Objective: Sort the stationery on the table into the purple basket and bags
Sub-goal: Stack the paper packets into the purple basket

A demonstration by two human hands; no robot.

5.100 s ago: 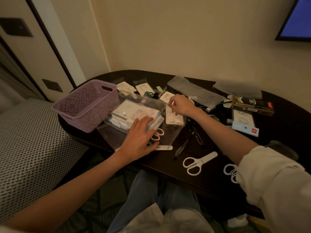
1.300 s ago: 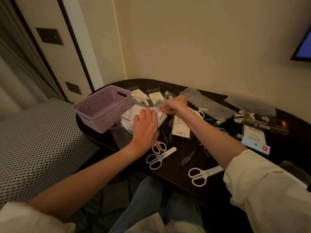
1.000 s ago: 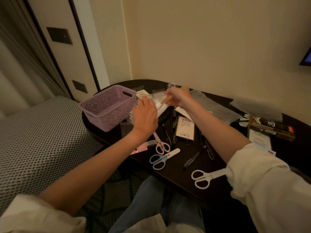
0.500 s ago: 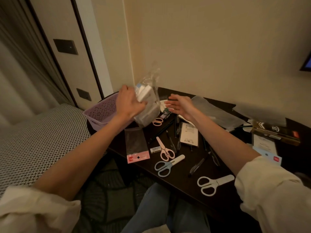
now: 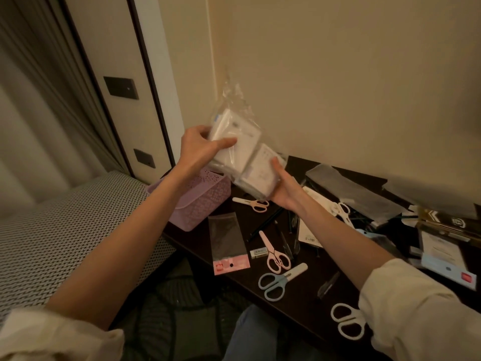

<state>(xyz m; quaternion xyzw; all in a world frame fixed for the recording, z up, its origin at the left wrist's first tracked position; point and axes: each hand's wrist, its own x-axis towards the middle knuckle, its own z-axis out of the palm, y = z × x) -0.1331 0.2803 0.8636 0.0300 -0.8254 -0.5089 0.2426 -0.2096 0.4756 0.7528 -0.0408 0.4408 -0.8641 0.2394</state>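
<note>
A clear plastic bag [image 5: 242, 142] stuffed with white packets is held up in the air above the table's left end. My left hand [image 5: 200, 149] grips its upper left side, thumb across the front. Under the bag's lower right corner my right hand [image 5: 282, 190] cups and supports it. The purple basket [image 5: 200, 201] stands on the table just below my left wrist, partly hidden by my forearm. Pink scissors [image 5: 274, 254], blue scissors [image 5: 278, 280] and white scissors [image 5: 347, 320] lie on the dark table [image 5: 307, 303].
An empty clear bag with a pink header [image 5: 227, 243] lies beside the basket, a small eraser [image 5: 259, 252] near it. Pens, packets and grey pouches [image 5: 356, 194] crowd the right side. A patterned bed [image 5: 52, 243] is to the left, a wall right behind.
The filled bag has gone from lying on the table to being lifted high. My right hand, open half a second ago, has come under the bag and now holds it.
</note>
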